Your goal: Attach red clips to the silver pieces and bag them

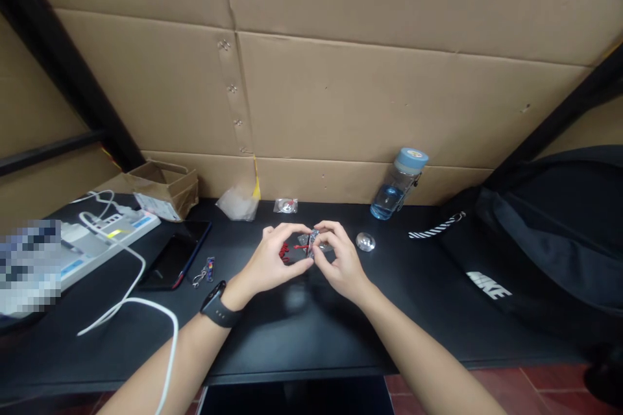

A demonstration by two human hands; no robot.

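Both hands meet over the middle of the black table. My left hand [275, 256], with a dark watch [219, 306] on its wrist, has thumb and forefinger at the left side of a small clear and dark item [311, 241] with red parts. The fingers of my right hand [341, 259] pinch the same item from the right. Its exact shape is too small to tell. Red coiled wire [284, 251] shows beside my left palm. A clear dome-shaped piece [365, 242] lies just right of my right hand.
Behind the hands lie a small clear packet [285, 205] and a plastic bag [238, 203]. A bottle [396, 185] and black backpack [545, 240] stand right. Left are a phone [178, 256], keychain [209, 269], power strip [117, 233], white cable [139, 301] and paper box [168, 188].
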